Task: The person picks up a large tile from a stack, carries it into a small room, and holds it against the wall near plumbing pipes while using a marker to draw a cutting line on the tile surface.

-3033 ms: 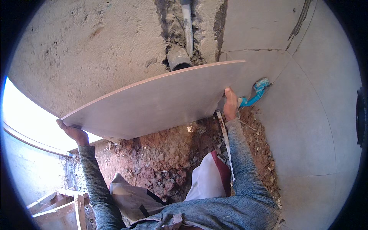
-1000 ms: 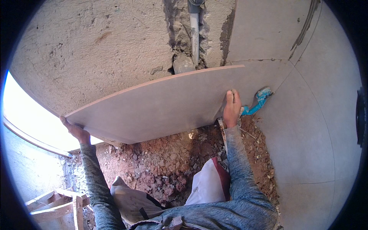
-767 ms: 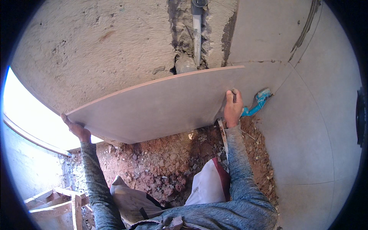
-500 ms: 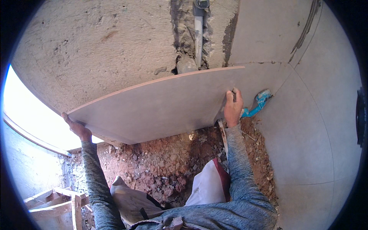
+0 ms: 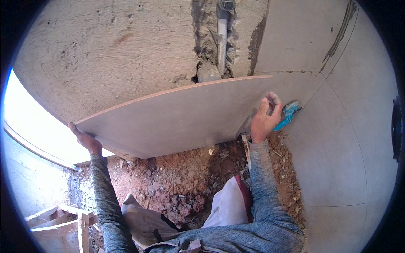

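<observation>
A large grey tile (image 5: 181, 116) with a pale orange edge stands tilted against the rough wall in front of me. At its left end, my left hand (image 5: 87, 141) is closed around the edge, thumb on top. My right hand (image 5: 265, 120) is at the tile's right end, with fingers curled toward the thumb. Whatever lies between those fingertips, if anything, is too small to make out. Just right of this hand, a turquoise object (image 5: 290, 113) smeared with grey rests by the tiled wall; its kind is unclear.
Reddish rubble and soil (image 5: 181, 181) cover the ground between my legs and the tile. Above the tile, a grey pipe (image 5: 222, 42) runs down a broken channel in the wall. Grey tiles (image 5: 329, 160) line the right wall. A wooden frame (image 5: 63, 221) stands at lower left.
My right hand has shifted right and slightly up, off the face of the tile, and now covers part of the turquoise object. My left hand keeps its hold.
</observation>
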### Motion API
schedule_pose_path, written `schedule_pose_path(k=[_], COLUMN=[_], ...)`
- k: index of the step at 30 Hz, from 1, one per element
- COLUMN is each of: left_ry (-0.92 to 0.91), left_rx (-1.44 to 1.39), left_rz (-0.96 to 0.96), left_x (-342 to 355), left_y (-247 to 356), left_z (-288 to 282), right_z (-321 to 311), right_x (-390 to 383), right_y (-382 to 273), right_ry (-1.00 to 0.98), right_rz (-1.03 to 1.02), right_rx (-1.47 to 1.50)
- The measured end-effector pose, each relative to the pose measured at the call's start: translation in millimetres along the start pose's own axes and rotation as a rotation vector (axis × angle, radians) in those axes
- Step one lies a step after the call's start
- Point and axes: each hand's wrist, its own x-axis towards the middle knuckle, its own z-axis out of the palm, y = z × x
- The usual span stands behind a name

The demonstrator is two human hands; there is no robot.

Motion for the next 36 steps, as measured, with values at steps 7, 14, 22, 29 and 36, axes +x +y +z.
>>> schedule_pose_path(k=[7, 14, 22, 29, 36], left_ry=[0.021, -0.004, 0.093, 0.174, -0.174], left_rx=[-0.013, 0.023, 0.214, 0.405, 0.5], left_rz=[-0.026, -0.016, 0.324, 0.756, 1.322], left_x=[1.5, 3.3, 26.1, 5.4, -16.9], left_y=[-2.7, -7.2, -7.4, 20.5, 39.5], left_z=[0.5, 0.7, 3.4, 37.1, 64.3], right_z=[28.4, 65.5, 73.2, 75.7, 80.2], right_x=[28.2, 41.7, 44.5, 44.3, 43.6], right_y=[-54.1, -58.6, -51.8, -46.9, -50.0], right_ry=[0.001, -0.115, -0.057, -0.01, 0.023], right_rz=[-0.469, -0.714, -0.75, -0.737, -0.758], right_rx=[-0.007, -0.127, -0.24, -0.236, -0.228])
